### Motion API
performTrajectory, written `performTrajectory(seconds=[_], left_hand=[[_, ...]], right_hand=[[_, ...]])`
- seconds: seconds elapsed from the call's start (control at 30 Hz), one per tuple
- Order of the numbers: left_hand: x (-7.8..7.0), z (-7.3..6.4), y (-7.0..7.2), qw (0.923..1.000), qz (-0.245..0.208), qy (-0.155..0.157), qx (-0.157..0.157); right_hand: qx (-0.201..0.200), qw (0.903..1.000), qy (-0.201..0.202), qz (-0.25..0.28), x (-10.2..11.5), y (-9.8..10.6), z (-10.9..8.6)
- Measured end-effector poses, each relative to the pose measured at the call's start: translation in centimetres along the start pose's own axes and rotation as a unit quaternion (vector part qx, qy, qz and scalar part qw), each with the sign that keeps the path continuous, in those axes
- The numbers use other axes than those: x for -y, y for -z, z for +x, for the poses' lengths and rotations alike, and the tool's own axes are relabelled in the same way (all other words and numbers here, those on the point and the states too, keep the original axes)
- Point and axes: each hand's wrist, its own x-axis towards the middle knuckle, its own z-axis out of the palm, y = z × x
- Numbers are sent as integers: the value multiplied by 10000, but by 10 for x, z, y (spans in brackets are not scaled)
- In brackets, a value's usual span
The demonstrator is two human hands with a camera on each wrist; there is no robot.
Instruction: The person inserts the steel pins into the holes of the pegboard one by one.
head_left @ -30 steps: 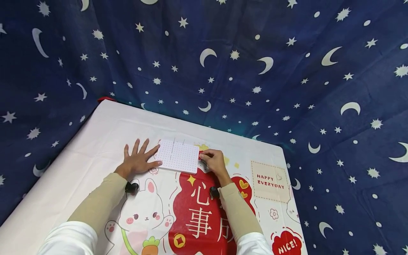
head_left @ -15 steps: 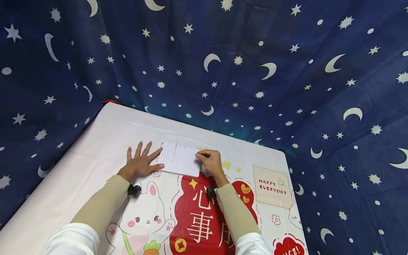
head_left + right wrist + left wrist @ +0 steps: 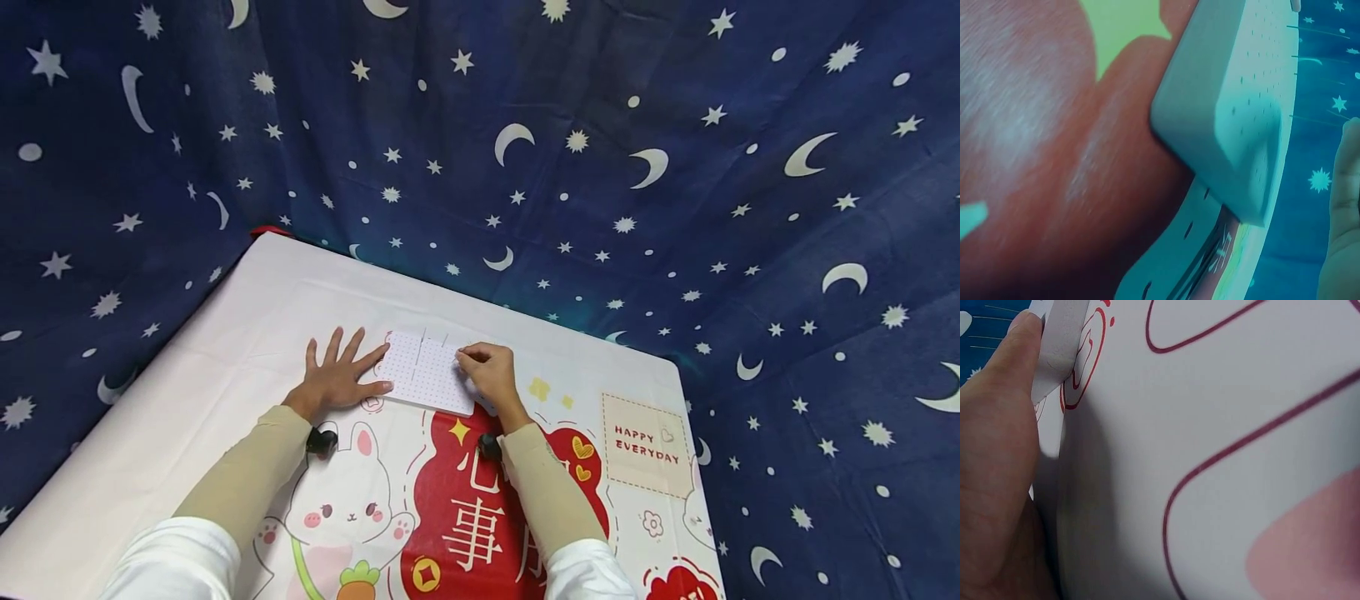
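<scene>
The white perforated board [image 3: 431,387] lies flat on the printed tablecloth [image 3: 300,283], between the two hands. At its 9 o'clock rests the left hand [image 3: 333,379], its back upward and its fingers straight and spread well apart; thumb tip and index tip touch the board's 9 o'clock side, while the other three fingers point roughly toward 12 o'clock over the cloth. In the left wrist view the thumb lies against the board's thick edge. A printed rabbit [image 3: 348,500] is at 7 o'clock from the board. Thin pins [image 3: 423,335] stand up around the board's 12 o'clock side; I cannot tell how many. A red printed patch [image 3: 435,500] spreads at 5 o'clock. At 3 o'clock is the right hand [image 3: 491,379], thumb and index finger pinched together above the board on what looks like a fine needle [image 3: 1339,115], too faint to follow to its end. The "HAPPY EVERYDAY" print [image 3: 648,446] sits between 3 and 4 o'clock.
</scene>
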Motion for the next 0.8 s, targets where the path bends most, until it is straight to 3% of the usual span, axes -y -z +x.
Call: performTrajectory(seconds=[0.4, 0.8], left_hand=[[1, 3, -1, 9999, 104, -6, -90], [2, 2, -1, 9999, 103, 20, -16]], right_hand=[[-50, 9996, 229, -130, 1, -12, 9], [-45, 9991, 30, -411, 0, -20, 12]])
